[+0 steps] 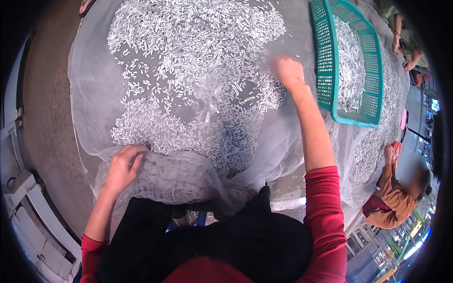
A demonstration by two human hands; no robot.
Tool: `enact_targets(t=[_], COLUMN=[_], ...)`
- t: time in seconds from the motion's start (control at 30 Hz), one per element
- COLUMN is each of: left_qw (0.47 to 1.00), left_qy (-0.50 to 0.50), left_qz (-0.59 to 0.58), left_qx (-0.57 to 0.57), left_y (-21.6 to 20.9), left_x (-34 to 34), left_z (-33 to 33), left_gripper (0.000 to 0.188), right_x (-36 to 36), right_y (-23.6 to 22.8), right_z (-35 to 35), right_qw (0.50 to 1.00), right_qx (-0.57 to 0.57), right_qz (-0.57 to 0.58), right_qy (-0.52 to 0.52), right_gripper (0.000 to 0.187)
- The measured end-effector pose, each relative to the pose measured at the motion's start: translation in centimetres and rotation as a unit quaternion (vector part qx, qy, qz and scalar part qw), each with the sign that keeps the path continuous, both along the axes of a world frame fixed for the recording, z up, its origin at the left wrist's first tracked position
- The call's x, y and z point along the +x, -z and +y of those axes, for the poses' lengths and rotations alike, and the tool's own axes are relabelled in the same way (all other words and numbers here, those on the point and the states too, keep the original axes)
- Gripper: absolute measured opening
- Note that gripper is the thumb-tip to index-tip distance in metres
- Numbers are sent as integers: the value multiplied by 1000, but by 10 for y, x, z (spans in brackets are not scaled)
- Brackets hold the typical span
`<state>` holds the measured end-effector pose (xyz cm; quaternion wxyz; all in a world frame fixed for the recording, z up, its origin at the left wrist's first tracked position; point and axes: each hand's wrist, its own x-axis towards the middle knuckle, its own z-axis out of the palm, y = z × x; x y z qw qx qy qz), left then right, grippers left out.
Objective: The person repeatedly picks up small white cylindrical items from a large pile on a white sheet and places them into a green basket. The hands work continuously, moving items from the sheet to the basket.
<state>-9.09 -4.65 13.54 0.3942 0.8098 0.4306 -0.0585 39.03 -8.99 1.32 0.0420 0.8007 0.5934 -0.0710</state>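
Many small silvery, tube-like metal pieces point(198, 42) lie spread over a sheet of sheer white netting point(89, 94). My left hand point(123, 166) rests on the bunched near edge of the netting, beside the lower left of the pieces. Its thumb and fingers are apart, and I see nothing held in it. At the right edge of the spread is my right hand point(289, 70), knuckles up. Motion smears its fingers, so whether anything is in them cannot be made out.
A teal perforated basket point(324, 70) holding longer silvery pieces point(348, 66) stands to the right. More pieces point(391, 89) lie beyond it. Another person in a brown top point(394, 207) sits at the right, and someone else's hands point(409, 63) show at the upper right.
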Motion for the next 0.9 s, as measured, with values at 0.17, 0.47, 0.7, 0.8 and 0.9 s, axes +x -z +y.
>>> enact_targets(t=[0.17,0.47,0.7,0.8,0.9], left_qw=[997,998,997,997,997], left_qy=[79,67,72,69,75], left_qz=[-10,5,-23,-17,-7], left_qx=[1,-19,1,-11,-22], left_y=[19,22,23,23,21], left_x=[1,2,2,1,5], left_z=[-1,1,-5,-4,0], left_gripper=[19,20,20,20,19], right_x=[16,17,12,16,21], right_y=[-18,-2,-7,3,12], right_z=[-20,-41,-53,-51,-44], right_qw=[866,584,439,522,585], right_qx=[62,175,136,123,116], right_qz=[425,747,867,813,757], right_qy=[256,266,192,226,268], right_gripper=[9,17,20,21,19])
